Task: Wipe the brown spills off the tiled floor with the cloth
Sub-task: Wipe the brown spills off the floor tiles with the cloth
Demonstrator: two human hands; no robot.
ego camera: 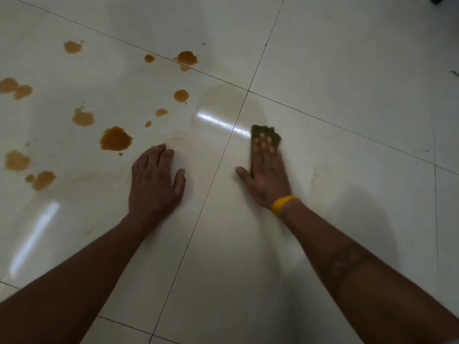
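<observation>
Both hands flat; right hand (264, 170) presses cloth (265, 135) beside spills (115, 139).

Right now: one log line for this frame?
right hand flat on cloth | left hand braced on floor | brown spills remain left

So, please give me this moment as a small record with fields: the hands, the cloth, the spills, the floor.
left hand: flat on the floor, palm down, holds nothing
right hand: pressed flat on the cloth, yellow wristband at the wrist
cloth: dark, folded, under the right fingers, just right of a grout line
brown spills: many separate puddles, all to the left of both hands, not wiped
floor: glossy pale tiles; a faint brownish smear beyond the hands
</observation>
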